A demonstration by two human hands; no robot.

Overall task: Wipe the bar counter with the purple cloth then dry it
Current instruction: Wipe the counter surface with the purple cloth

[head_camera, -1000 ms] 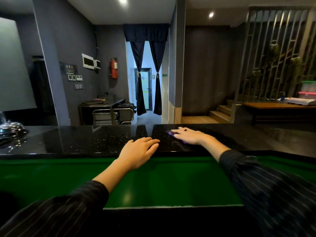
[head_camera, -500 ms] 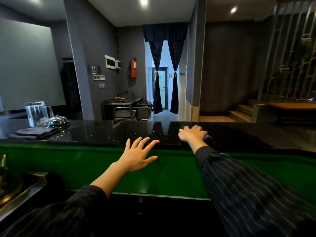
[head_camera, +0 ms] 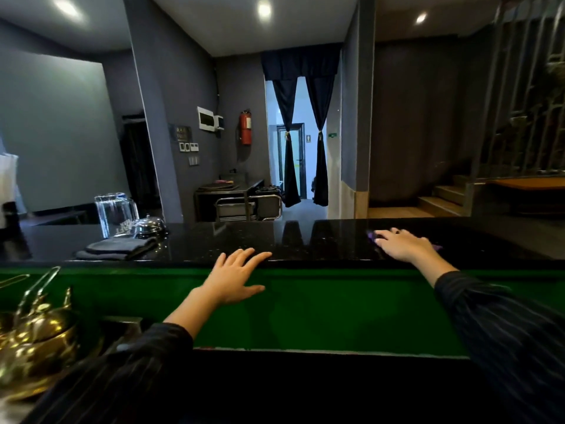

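The black speckled bar counter runs across the middle of the head view. My right hand lies flat on it at the right, pressing down the purple cloth. Only small purple edges show beside my fingers and wrist. My left hand is spread open, its fingertips resting on the counter's near edge above the green panel. It holds nothing. Both arms wear dark striped sleeves.
A folded grey cloth, a glass pitcher and a silver bell stand on the counter's left part. A brass kettle sits at the lower left, below the counter. Beyond are a trolley and stairs.
My right hand has slid the purple cloth to the right along the counter. The view has turned left, bringing in the kettle. My left hand's fingertips are back on the counter's edge.
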